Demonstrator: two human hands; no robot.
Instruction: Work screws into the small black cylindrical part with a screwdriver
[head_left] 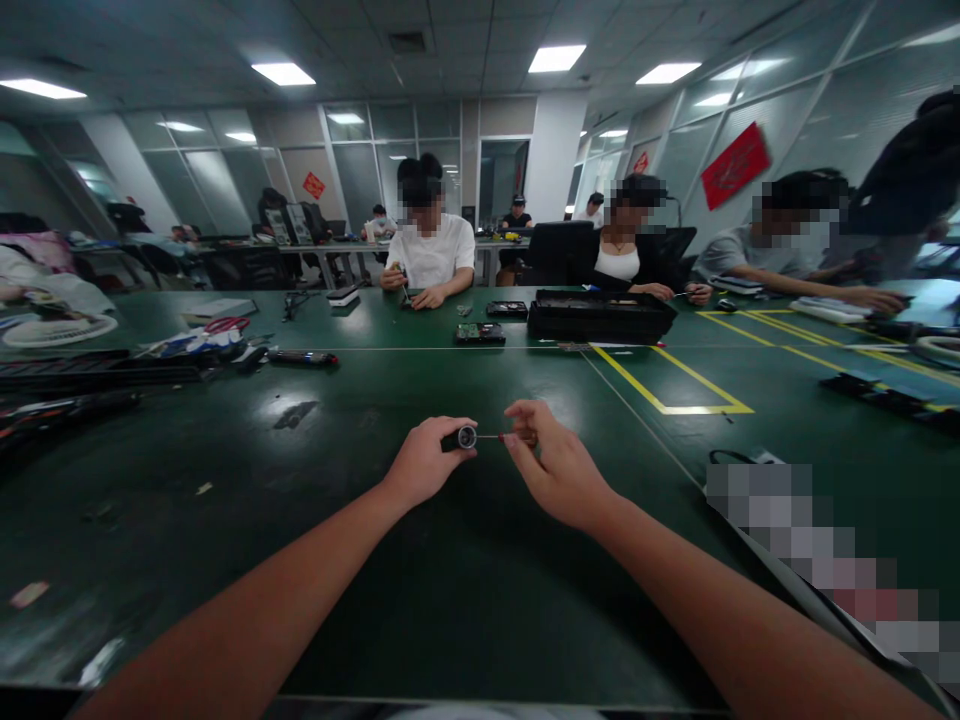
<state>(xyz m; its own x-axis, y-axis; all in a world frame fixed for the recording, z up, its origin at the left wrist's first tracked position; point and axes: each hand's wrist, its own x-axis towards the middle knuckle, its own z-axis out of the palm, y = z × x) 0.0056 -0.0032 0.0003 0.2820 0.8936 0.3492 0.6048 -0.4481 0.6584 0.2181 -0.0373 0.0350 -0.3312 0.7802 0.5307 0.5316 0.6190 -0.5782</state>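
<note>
My left hand (429,460) is closed around a small dark cylindrical part (466,437) with a silvery ring at the end facing me. Thumb and fingers pinch it from the left. In my right hand (555,460) is a thin screwdriver (491,436) with a reddish collar, held between thumb and fingers. Its slim shaft points left and its tip meets the side of the cylindrical part or lies very close to it; I cannot tell which. The screwdriver's handle is mostly hidden by my right hand. Both hands are above the dark green table (450,620).
Beyond my hands lie an opened device with a circuit board (480,333) and a long black casing (600,318). A dark tool with a red end (304,358) rests at the left. Yellow tape (705,410) and a blurred bag (810,560) are at the right. Co-workers sit opposite.
</note>
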